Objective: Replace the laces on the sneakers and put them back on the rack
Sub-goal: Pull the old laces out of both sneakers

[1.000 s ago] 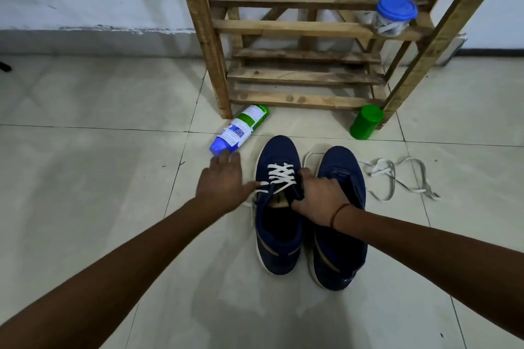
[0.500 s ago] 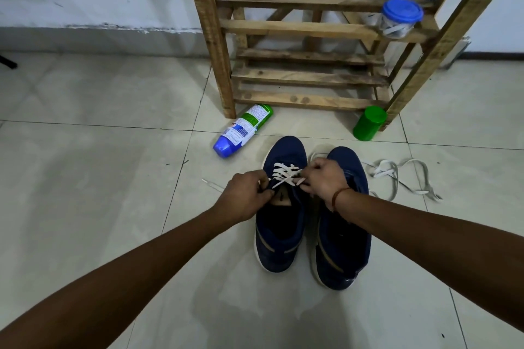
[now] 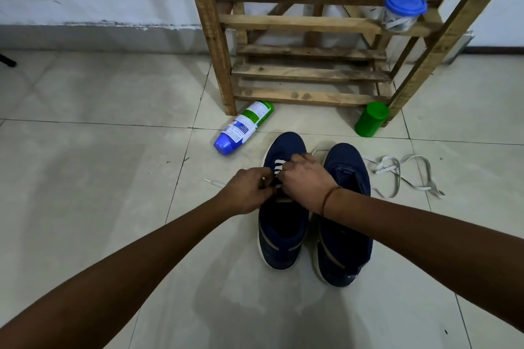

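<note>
Navy-blue canvas sneakers (image 3: pixel 280 238) side by side on tiled floor (image 3: pixel 99 178), near wooden slatted rack (image 3: pixel 309 22). Left hand (image 3: pixel 246 193), right hand (image 3: pixel 306 181) both pinching white flat lace (image 3: pixel 279 163) on left-side shoe; loose white lace (image 3: pixel 397 176) lying beside pair.

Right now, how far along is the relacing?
Partly done: the laced sneaker has a white lace crossing its eyelets. In hand: the left hand and right hand both pinch that lace near the tongue. Left: the other sneaker shows no lace, a loose lace lies on the floor beside it, and both sneakers stand on the floor, not on the rack.
</note>
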